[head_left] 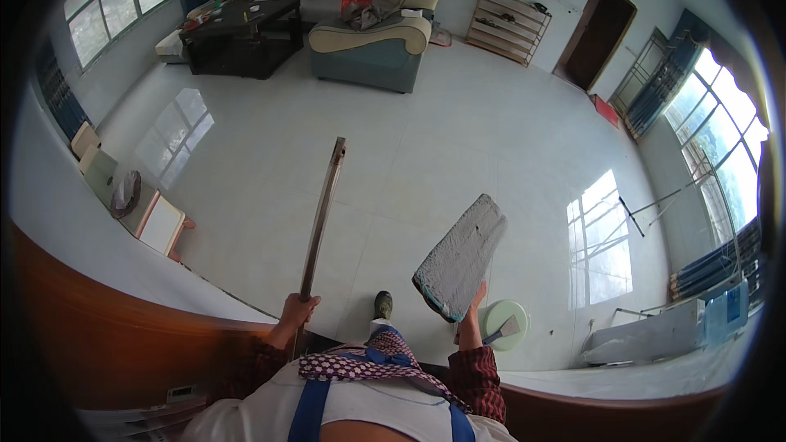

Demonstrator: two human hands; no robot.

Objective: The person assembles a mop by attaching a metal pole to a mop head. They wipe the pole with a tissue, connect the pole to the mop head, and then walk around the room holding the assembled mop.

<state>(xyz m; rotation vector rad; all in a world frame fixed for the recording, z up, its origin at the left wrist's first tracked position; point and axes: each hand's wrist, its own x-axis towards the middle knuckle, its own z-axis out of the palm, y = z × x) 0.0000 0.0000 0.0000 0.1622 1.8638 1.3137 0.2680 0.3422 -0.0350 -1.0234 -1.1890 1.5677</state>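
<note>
My left hand is wrapped round the lower part of a long, narrow brownish bar. The bar tilts slightly right toward its top, where a dark hole or fitting shows. My right hand grips a flat, oblong board coated with rough grey plaster at its lower right edge. Most of these fingers are hidden behind the board. Just beside my right hand, a pale green bucket stands with a wide-bladed scraper across it. One dark shoe shows between my hands.
Ahead, a sofa and a dark coffee table stand on glossy tiles. A shoe rack is against the far wall. Chairs are at left; a thin metal stand and a water container are at right.
</note>
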